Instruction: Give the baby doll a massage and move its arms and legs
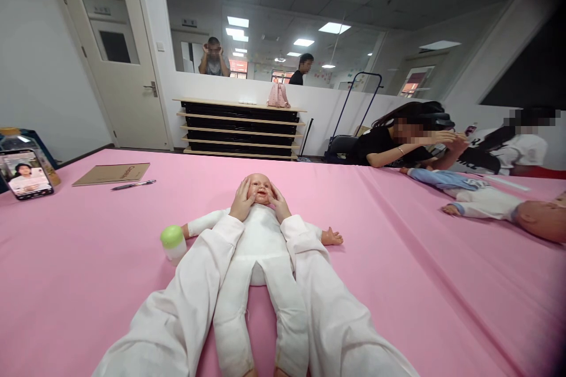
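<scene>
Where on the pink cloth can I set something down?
Bare cloth lies between the near doll and far doll, and between the green-topped container and phone. It is crowded at the near doll's head, between left hand and right hand.

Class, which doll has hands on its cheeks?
The white cloth-bodied doll, centre: left hand and right hand touch its cheeks. The doll in blue-and-white clothing lies apart, at right.
</scene>
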{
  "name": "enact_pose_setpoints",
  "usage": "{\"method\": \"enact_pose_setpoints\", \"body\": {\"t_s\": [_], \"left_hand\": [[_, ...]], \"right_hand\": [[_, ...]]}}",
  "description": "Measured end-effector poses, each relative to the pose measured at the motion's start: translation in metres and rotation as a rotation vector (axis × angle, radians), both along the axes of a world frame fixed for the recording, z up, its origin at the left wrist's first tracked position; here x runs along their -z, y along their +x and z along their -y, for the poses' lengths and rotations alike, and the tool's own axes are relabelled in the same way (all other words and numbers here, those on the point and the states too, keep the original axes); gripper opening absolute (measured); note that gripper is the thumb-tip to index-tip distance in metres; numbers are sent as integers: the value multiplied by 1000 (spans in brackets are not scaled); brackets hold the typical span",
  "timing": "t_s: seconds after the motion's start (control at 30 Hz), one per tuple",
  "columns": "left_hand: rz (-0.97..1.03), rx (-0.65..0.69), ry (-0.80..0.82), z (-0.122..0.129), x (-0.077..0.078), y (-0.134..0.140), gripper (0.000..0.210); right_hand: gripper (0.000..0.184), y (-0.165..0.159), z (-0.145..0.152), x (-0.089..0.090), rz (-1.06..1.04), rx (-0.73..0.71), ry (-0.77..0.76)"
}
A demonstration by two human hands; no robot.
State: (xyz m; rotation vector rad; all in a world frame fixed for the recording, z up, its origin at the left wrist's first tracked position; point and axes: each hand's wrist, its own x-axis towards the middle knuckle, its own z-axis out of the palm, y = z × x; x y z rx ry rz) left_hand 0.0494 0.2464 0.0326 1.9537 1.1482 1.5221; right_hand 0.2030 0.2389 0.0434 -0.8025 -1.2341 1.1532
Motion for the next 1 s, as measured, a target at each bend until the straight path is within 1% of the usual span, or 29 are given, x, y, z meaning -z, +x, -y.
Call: {"method": "enact_pose_setpoints", "body": {"t_s": [0.27,0.6,0.77,0.9,1.0], "left_hand": [[-8,-2,9,-1,0,0,60],[-9,-14,4,0,0,0,59],[-18,-16,-4,1,-1,0,59],[-17,-24,0,2,-2,1,58],[-19,-21,4,2,-2,1,59]], "right_hand": [[84,0,0,-1,-14,5,-10],[76,-1,0,-1,-26,-8,-8],[78,-1,2,-3,-9,15,-11],[81,-1,3,-4,-7,3,-16],[80,-1,3,-3,-8,2,-14]]}}
